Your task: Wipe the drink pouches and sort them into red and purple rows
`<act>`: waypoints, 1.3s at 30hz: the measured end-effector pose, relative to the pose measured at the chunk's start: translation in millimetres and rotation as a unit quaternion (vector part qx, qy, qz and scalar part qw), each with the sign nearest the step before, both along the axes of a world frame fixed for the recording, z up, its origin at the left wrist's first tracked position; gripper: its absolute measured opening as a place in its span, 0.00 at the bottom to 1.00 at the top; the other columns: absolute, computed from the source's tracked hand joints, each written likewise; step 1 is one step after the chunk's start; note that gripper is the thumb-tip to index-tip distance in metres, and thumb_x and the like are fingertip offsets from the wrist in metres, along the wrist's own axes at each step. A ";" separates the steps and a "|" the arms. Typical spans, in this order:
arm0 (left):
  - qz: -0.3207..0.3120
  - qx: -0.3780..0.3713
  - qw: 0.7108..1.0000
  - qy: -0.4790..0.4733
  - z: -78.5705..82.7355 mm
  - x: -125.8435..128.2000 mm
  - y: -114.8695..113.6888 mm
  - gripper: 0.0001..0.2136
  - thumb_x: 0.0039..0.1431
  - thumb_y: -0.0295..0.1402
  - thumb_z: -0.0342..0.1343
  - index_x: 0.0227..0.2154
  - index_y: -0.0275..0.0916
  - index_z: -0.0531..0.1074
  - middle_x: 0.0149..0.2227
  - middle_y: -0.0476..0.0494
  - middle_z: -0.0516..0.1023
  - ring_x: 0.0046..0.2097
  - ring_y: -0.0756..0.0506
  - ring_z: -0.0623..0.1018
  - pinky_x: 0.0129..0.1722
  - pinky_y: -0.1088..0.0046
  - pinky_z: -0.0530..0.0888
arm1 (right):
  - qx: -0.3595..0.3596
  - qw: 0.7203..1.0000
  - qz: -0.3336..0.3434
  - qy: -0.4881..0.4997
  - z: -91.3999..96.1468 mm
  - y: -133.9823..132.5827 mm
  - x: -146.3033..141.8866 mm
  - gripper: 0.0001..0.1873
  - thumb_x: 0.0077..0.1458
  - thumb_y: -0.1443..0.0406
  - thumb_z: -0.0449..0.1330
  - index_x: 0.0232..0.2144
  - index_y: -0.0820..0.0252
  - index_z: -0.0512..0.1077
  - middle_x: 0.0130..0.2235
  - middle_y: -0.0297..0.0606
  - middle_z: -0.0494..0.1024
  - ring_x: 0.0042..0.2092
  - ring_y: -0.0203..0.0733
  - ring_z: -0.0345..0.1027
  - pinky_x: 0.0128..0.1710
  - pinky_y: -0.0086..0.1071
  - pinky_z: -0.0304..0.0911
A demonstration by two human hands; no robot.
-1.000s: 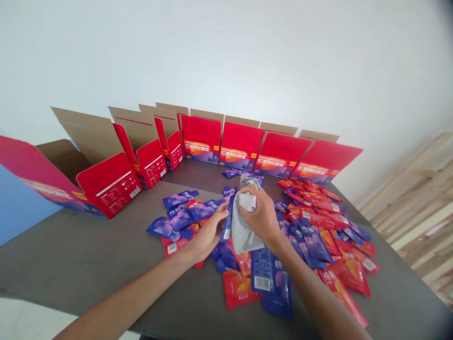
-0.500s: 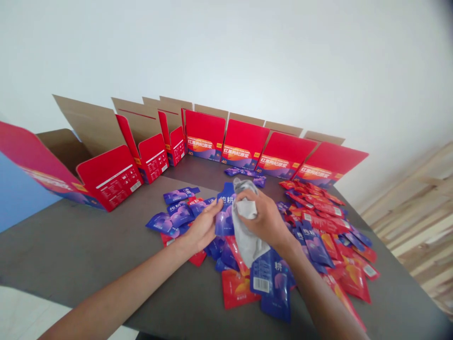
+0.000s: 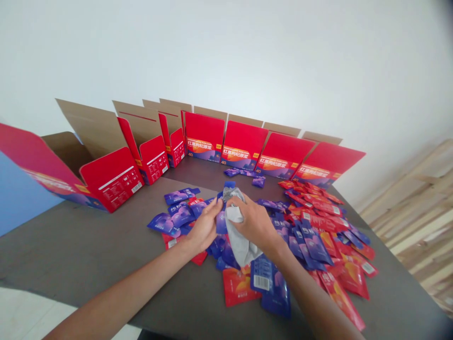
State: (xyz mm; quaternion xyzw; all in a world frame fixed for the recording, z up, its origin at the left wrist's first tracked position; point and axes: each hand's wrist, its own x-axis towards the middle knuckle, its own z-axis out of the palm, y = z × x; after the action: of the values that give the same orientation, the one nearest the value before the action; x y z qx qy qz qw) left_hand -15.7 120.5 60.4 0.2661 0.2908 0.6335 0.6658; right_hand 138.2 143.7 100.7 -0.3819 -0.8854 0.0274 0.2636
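The left hand (image 3: 205, 227) grips a purple-blue pouch (image 3: 221, 224) by its left edge, thumb on the front. The pouch is a flat packet with a narrow top, a deeper blue above and a lighter violet lower down; it stands roughly upright in the air over the middle of the loose heap. Much of its printed front is hidden — a grey cloth (image 3: 240, 245), bunched in the curled fingers of the right hand (image 3: 255, 222), lies against its right side and hangs down in soft folds. Beneath and around the hands, more purple pouches (image 3: 316, 244) and red pouches (image 3: 241, 289) lie overlapping on the dark grey table (image 3: 106, 257), some glossy, some showing a barcode. Red cartons (image 3: 204, 134) with raised flaps line the far and left sides.
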 end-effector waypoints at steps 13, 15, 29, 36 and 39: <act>0.183 0.082 0.835 0.512 15.8 -111.2 64.3 0.18 0.57 0.51 0.64 0.40 0.41 0.81 0.40 0.46 0.86 0.45 0.40 0.81 0.42 0.70 0.75 | 0.066 0.980 -0.159 0.098 21.9 20.6 35.9 0.08 0.60 0.67 0.59 0.42 0.52 0.73 0.44 0.40 0.79 0.39 0.49 0.74 0.33 0.33 0.62; 0.157 0.080 0.794 0.582 8.8 -127.4 83.8 0.14 0.58 0.47 0.64 0.37 0.41 0.82 0.40 0.45 0.86 0.47 0.39 0.81 0.46 0.68 0.75 | 0.084 0.976 -0.170 0.110 27.6 22.9 43.6 0.09 0.59 0.67 0.59 0.42 0.53 0.73 0.44 0.41 0.79 0.39 0.49 0.74 0.33 0.34 0.61; -0.132 0.000 0.550 0.824 -12.0 -147.4 191.6 0.16 0.69 0.41 0.61 0.54 0.39 0.75 0.56 0.40 0.78 0.52 0.40 0.80 0.51 0.56 0.80 | 0.166 0.943 -0.222 0.186 60.9 34.4 93.9 0.08 0.55 0.64 0.61 0.39 0.54 0.75 0.34 0.38 0.78 0.34 0.48 0.71 0.35 0.36 0.60; -0.093 0.111 0.506 0.850 -19.5 -86.1 243.0 0.21 0.68 0.41 0.61 0.60 0.39 0.71 0.62 0.36 0.73 0.59 0.37 0.77 0.57 0.48 0.76 | 0.153 0.929 -0.255 0.220 69.3 35.1 108.2 0.08 0.55 0.63 0.61 0.39 0.54 0.76 0.33 0.36 0.78 0.33 0.47 0.71 0.36 0.36 0.60; -0.083 0.148 0.495 0.852 -25.7 -54.6 257.9 0.22 0.68 0.41 0.61 0.61 0.40 0.71 0.63 0.36 0.72 0.60 0.36 0.76 0.58 0.47 0.76 | 0.158 0.930 -0.252 0.218 71.1 34.8 110.1 0.07 0.55 0.63 0.61 0.38 0.55 0.76 0.32 0.35 0.77 0.33 0.46 0.71 0.35 0.36 0.59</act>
State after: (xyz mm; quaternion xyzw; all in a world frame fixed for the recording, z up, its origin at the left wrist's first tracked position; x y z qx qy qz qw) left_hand -70.3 378.3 34.7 0.7945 0.5951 0.0749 0.0950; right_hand 248.3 178.5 171.8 -0.5308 -0.6736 -0.0974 0.5050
